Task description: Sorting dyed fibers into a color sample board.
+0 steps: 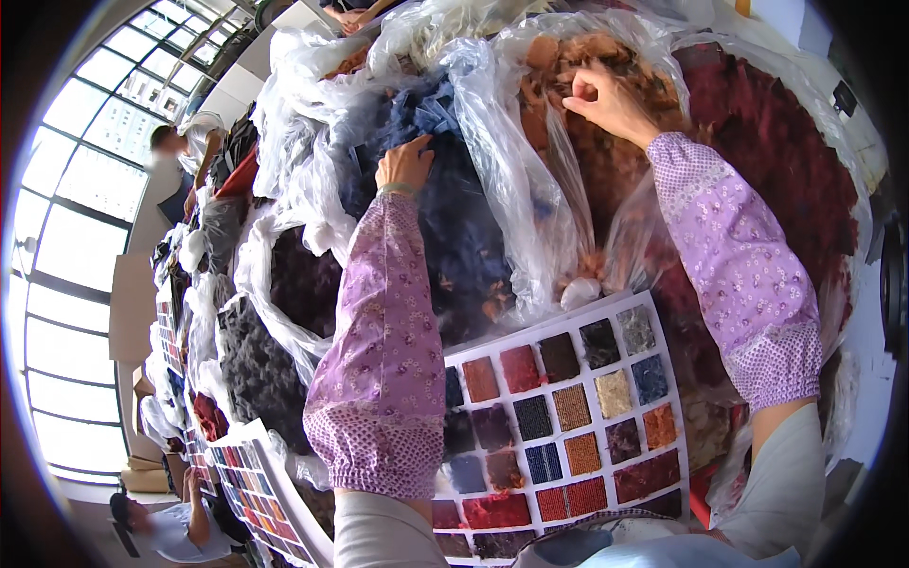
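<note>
My left hand [405, 163] is down on the loose dark-blue fibre [464, 222] in an open clear plastic bag, its fingers curled into the near tufts. Over the orange-brown fibre [606, 180] in the neighbouring bag, my right hand [614, 106] is closed in a pinch, thumb and forefinger making a ring. Whatever lies between those fingertips is too small to make out. Purple flowered sleeve covers are on both forearms. Below them, close to my body, lies a white sample board [589, 398] with rows of coloured fibre and woven swatches.
Dark-red fibre [767, 142] fills a large bag at the right. Grey fibre [260, 364] and dark-purple fibre [305, 275] lie in bags at the left. Another swatch board [260, 483] stands lower left. Other people are at the left edge, and a hand shows at the top.
</note>
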Tool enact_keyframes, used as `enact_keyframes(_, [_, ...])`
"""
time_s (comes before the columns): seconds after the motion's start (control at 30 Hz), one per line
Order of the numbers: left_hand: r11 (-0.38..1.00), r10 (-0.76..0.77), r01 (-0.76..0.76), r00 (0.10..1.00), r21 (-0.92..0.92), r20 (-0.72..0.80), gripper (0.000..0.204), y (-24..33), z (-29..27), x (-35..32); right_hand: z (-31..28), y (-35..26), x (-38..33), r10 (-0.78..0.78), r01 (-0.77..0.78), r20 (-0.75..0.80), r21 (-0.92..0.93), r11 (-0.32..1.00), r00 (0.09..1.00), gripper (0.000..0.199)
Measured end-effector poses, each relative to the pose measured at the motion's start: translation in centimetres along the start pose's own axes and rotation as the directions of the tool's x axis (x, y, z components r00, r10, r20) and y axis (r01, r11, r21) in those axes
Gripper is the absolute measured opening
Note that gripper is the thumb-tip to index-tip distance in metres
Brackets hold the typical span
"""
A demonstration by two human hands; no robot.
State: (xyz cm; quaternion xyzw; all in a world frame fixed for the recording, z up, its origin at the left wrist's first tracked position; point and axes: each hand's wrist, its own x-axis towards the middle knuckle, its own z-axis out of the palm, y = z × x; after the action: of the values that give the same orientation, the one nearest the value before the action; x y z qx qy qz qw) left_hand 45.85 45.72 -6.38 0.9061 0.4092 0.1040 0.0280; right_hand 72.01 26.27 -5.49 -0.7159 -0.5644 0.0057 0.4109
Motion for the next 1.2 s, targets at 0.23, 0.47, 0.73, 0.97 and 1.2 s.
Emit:
enact_keyframes(0.23, [0.990,0.129,-0.119,0.982,0.078,-0.141,0.030,0.2,1.8,0.3,2.6,1.3,-0.9,-0.216,0.211,-0.079,-0.065,0.975,0.973,0.042])
enact_keyframes(0.47, [0.991,-0.066,0.024,0.942,-0.131,-0.328,0.013,1.2,0.8,-0.1,3.6,-1.0,-0.9,0.096,-0.068,0.081,-0.289,0.955,0.992,0.041])
enact_keyframes(0.73, [0.982,-0.146,0.068,0.869,-0.179,-0.472,0.030,-0.3,-1.0,-2.5,-0.2,0.6,0.5,-0.108,0.010,-0.323,-0.289,0.957,0.940,0.029])
enact_keyframes(0.97, [0.645,-0.328,0.376,0.922,-0.665,0.203,0.051,-0.8,-5.8,-4.4,-2.2,2.6,1.6,0.128,-0.215,-0.242,-0.376,0.901,0.962,0.031])
enact_keyframes(1.2, [0.957,-0.156,0.153,0.988,0.247,-0.006,0.043,-0.7,-8.8,-11.9,-6.2,4.2,-3.3,0.150,-0.098,0.249,-0.209,0.973,0.957,0.040])
